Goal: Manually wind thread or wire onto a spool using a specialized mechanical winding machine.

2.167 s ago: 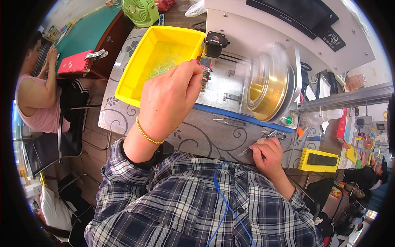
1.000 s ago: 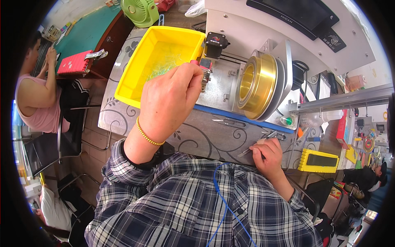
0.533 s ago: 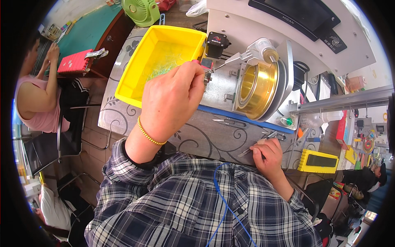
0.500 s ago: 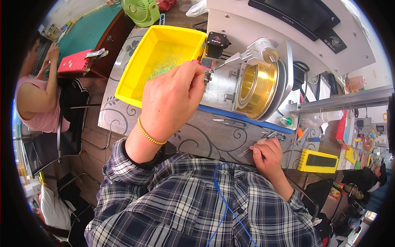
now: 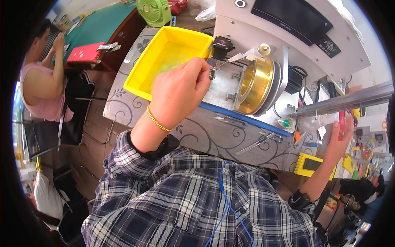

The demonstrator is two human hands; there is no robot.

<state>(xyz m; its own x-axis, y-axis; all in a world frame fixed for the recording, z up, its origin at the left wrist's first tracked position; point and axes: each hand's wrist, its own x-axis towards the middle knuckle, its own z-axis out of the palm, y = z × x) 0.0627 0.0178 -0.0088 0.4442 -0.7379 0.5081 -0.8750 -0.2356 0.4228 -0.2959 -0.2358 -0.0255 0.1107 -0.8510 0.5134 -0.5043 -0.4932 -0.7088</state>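
Note:
My left hand [image 5: 181, 88] is closed in a pinch beside the small metal clamp parts [image 5: 212, 71] of a benchtop machine. What its fingers hold, if anything, is hidden behind the hand. It partly covers the yellow bin [image 5: 142, 82], where thin greenish strands [image 5: 170, 64] lie. Right of the hand, a spool of gold tape [image 5: 256, 86] stands on the machine's metal base. My right hand [image 5: 341, 136] is raised at the far right, fingers stretched out, near a clear plastic bottle [image 5: 310, 123]. Metal tweezers [image 5: 256, 145] lie on the table between the two hands.
A grey panel with a dark screen [image 5: 290, 18] rises behind the spool. Blue edging [image 5: 242, 118] borders the base, with a small tool [image 5: 228, 121] before it. A yellow frame [image 5: 302, 164] sits near right; a metal rail [image 5: 345, 99] crosses the right side. A person [image 5: 43, 88] sits at left.
My right hand has left the table beside the tweezers and moved up and right toward the bottle. My left hand stays pinched by the clamp parts. The whole view has shifted slightly.

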